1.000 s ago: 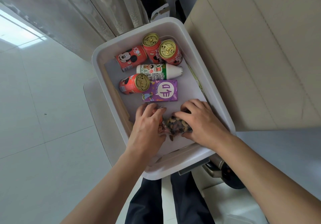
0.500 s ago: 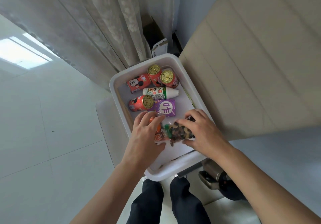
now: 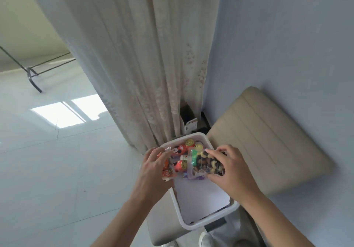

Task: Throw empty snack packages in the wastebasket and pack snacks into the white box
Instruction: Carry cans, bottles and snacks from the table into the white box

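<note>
Above the white box, both my grips are closed on snack packs. My right grip pinches a clear nut pack by its right end, fingers along the top edge and thumb at the lower one. The pack hangs over the middle of the box, lifted clear of its bottom. My left grip curls round an orange pack, held over the box's left rim. The two packs are near each other but apart.

Between and below them, at the far end of the box, lie red cans printed with a cartoon mouse, some showing gold tops. A purple carton peeks out under the nut pack. The near half of the box shows its white bottom.

The box stands just beside a beige cushion on the right. A curtain hangs behind it, and tiled floor spreads to the left.
</note>
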Motion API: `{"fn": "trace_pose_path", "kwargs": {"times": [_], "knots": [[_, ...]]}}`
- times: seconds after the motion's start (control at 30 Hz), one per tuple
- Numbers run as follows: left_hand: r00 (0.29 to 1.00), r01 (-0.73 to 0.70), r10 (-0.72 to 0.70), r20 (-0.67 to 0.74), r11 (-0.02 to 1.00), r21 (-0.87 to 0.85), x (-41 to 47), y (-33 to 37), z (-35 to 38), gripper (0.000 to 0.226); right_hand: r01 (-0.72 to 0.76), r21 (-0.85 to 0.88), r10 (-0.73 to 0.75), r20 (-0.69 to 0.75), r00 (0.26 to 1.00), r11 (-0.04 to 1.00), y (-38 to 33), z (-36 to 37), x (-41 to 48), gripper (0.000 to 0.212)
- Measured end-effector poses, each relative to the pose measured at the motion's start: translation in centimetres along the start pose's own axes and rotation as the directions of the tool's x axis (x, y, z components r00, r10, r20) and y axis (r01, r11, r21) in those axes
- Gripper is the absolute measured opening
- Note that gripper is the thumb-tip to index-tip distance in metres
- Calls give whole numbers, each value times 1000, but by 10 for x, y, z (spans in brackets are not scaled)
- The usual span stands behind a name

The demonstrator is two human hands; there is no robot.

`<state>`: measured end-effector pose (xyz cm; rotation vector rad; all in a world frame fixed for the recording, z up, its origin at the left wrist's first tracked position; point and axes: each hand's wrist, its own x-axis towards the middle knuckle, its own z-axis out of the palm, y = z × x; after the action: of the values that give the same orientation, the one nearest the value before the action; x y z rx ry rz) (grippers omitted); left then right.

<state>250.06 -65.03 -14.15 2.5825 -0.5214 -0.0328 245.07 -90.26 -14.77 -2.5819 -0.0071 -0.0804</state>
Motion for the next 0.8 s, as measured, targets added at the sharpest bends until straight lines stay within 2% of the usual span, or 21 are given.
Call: {"fn": "trace_pose_path", "kwargs": {"times": [0.1,0.2,0.37,0.5,0.67,0.8], "knots": [[995,20,-18,-96,1000,19,-9,7,-41,80,87,21,-86,-35,996,996,-33,-28,8,73],[981,106,-100,-164,994,31,-25,15,-77,81,203,42,-201,-58,978,978,-65,-49,21,73],[901,281,-264,-345,960,0,-67,24,-126,85,404,121,-403,-27,915,907,-119,-67,40,69],[781,439,-408,-473,897,-50,-123,26,-153,88,548,182,-556,-12,831,816,-170,-61,47,70],[608,584,-508,-610,807,-90,-215,16,-181,87,681,263,-712,35,701,683,-252,-39,29,72],[442,709,-589,-676,692,-140,-304,8,-199,85,768,376,-844,87,529,519,-320,-7,-9,72]]}}
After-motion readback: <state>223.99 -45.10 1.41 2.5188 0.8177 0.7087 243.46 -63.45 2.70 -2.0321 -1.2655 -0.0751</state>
